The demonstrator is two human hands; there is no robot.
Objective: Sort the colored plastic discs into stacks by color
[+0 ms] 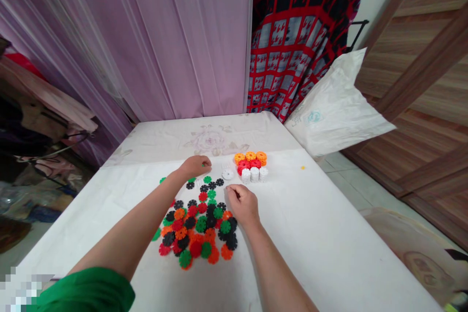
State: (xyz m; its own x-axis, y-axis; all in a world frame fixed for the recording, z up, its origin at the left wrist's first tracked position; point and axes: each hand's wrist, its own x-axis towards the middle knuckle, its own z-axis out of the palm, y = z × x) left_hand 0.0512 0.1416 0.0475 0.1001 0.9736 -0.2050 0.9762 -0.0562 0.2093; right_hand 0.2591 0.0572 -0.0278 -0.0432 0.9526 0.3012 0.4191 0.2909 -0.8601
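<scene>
Discs (201, 224), heaped at near middle of bench (300, 234), stacked farther right. Left hand (195, 166) stretched to heap's far side, right hand (244, 204) just right of heap; both curled narrow, cannot tell whether holding any. Print (313, 117) on far-right bag (340, 124), unreadable.

Bright discs in four mixed colours on a white, flower-printed worktop (307, 224).
The loose discs (196, 248) at lower centre mingle green, black, red and orange, while right of centre the stacks sort by colour: yellow-orange stacks (250, 156) at the top, red stacks (244, 165) in the middle, white stacks (255, 174) at the bottom. The worktop's far end bears a pale mauve flower with grey-beige leaves. A plain lilac curtain (201, 34) fills the upper left and centre; beside it hangs a cloth (288, 44) with a red grid over black and grey. The white bag (336, 112) at right carries a teal mark; the sleeve (87, 292) at lower left is green.
</scene>
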